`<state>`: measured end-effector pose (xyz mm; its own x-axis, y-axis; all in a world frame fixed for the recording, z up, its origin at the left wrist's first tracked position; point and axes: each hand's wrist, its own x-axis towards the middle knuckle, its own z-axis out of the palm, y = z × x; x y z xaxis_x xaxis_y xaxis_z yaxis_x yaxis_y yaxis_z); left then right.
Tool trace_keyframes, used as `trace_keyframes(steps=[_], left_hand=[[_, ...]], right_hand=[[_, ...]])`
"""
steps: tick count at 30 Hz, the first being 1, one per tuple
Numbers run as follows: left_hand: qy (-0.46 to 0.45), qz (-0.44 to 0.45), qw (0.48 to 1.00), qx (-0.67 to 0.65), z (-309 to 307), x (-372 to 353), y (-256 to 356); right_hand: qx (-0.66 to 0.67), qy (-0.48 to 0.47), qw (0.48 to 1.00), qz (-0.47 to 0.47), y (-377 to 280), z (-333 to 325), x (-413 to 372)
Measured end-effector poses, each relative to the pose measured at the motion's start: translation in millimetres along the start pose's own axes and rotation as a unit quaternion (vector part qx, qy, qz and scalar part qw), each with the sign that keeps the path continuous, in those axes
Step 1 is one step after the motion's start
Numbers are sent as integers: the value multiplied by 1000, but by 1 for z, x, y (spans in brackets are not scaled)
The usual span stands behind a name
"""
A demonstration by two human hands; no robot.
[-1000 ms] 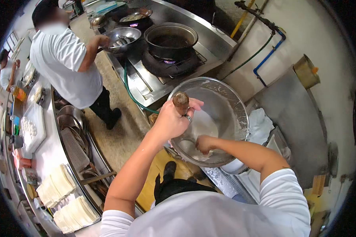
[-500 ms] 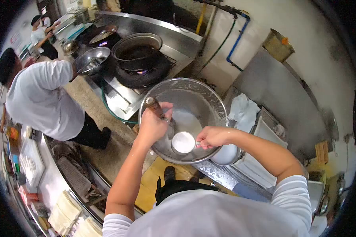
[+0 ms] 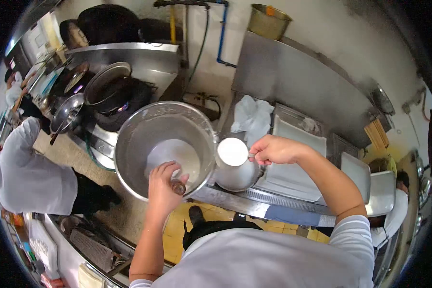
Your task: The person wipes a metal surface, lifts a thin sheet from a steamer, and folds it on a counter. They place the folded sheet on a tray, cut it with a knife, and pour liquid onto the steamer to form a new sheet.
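A large deep metal pot (image 3: 129, 158) stands before me with pale whitish liquid (image 3: 173, 156) in its bottom. Over its near rim, my left hand (image 3: 164, 191) is closed around a wooden-handled tool (image 3: 178, 186); the head of this tool is hidden. My right hand (image 3: 276, 150) pinches the short handle of a small metal cup (image 3: 233, 152), level and full of something white. That cup is just right of the pot, above a round bowl (image 3: 237, 178) with whitish contents.
Trays lined with white cloth (image 3: 293, 168) lie on the steel counter, a crumpled white cloth (image 3: 252, 115) behind them. At the left, a wide black pan (image 3: 108, 89) sits on a burner near a co-worker (image 3: 36, 168). Another person (image 3: 393, 211) is at the right edge.
My view has turned right. The cup in my right hand has moved from over the pot to the bowl at its right. My left hand has tilted the tool's handle toward me.
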<state>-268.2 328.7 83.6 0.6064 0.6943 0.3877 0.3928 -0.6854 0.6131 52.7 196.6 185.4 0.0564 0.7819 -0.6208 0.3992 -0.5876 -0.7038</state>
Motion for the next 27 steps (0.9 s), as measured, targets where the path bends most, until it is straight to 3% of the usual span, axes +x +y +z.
trace_keyframes(steps=[9,12,14,16,19,23,27], left_hand=[[15,-21,999,47,71,-8,66],[40,-132,990,16,89,-12,76],[73,-127,989,28,93,-15,89],[157,-23,985,69,99,-15,117],[231,36,971,43,107,-17,171],[222,107,969,-33,132,-27,209],[109,107,986,-74,163,-31,239]], right_hand=[[59,130,989,47,193,-78,-64],[82,167,979,79,245,-94,-88],[102,195,975,45,300,-103,-88],[151,226,961,41,339,-107,-88],[239,269,930,75,373,-109,-92],[288,302,904,92,407,-107,-94],[286,316,902,72,442,-104,-88]])
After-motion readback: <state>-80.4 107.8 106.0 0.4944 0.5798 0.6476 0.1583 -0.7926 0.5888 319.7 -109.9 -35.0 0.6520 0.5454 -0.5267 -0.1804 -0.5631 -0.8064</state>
